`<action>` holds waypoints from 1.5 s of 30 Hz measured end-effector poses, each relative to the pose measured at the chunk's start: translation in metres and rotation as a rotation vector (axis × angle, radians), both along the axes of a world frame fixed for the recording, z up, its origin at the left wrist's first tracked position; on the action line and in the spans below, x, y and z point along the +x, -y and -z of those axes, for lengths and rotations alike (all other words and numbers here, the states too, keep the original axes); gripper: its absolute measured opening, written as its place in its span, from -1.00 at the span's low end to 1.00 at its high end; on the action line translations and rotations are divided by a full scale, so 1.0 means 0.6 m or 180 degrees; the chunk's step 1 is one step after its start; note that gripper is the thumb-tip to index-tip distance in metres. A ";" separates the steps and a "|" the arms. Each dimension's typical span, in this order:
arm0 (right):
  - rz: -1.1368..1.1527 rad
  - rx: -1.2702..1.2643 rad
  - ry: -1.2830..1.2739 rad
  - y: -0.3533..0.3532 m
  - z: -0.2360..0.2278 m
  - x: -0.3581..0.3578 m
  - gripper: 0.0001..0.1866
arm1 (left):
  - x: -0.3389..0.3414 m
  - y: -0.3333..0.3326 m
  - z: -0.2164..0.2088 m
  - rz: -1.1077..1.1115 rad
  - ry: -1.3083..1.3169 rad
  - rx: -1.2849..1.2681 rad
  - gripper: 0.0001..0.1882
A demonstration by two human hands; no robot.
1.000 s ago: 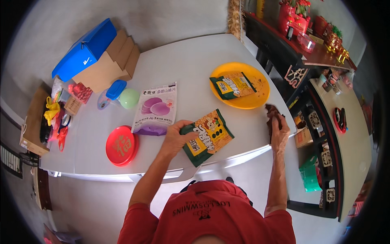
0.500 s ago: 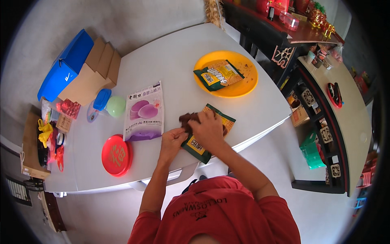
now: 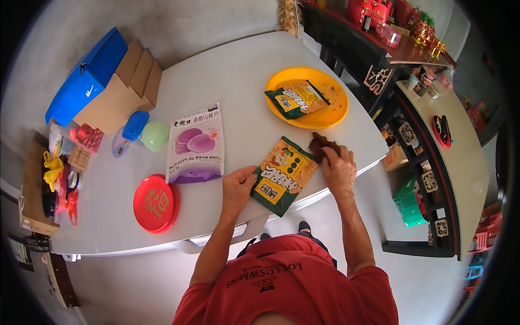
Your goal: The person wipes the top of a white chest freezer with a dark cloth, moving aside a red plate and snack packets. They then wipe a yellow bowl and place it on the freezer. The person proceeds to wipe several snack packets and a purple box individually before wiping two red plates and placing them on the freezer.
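A green-and-yellow snack bag lies at the table's near edge, its printed front facing up. The fingers of my left hand are closed on its left edge. Just past the bag's right side, my right hand grips a crumpled dark brown cloth against the tabletop. Farther back, a similar snack bag rests on a yellow plate with small dark crumbs on it. To the left of my left hand is a white-and-purple pouch.
A round red box sits front left on the white table. Behind it are a pale green balloon-like ball, a blue-lidded container and a cardboard box. A shelf unit stands to the right, beyond the table edge.
My right hand has moved right with the brown cloth, off the near snack bag and onto the table beside it. The bag's front is now uncovered. My left hand has shifted slightly right.
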State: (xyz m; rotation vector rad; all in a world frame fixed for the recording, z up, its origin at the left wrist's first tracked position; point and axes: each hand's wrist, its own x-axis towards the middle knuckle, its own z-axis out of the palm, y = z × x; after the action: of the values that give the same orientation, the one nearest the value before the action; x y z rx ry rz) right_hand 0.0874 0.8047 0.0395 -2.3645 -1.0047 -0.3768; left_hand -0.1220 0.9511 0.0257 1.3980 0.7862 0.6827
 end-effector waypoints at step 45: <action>-0.0586 0.0696 0.0722 -0.063 -0.017 -0.087 -0.71 | -0.002 -0.001 0.030 -0.0031 0.0098 0.0318 -0.72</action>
State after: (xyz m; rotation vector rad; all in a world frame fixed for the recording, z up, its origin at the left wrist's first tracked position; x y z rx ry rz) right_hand 0.0354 0.8428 0.0496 -2.0479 -1.2078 -0.6596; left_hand -0.1231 0.9514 0.0075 1.4713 0.7434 0.7582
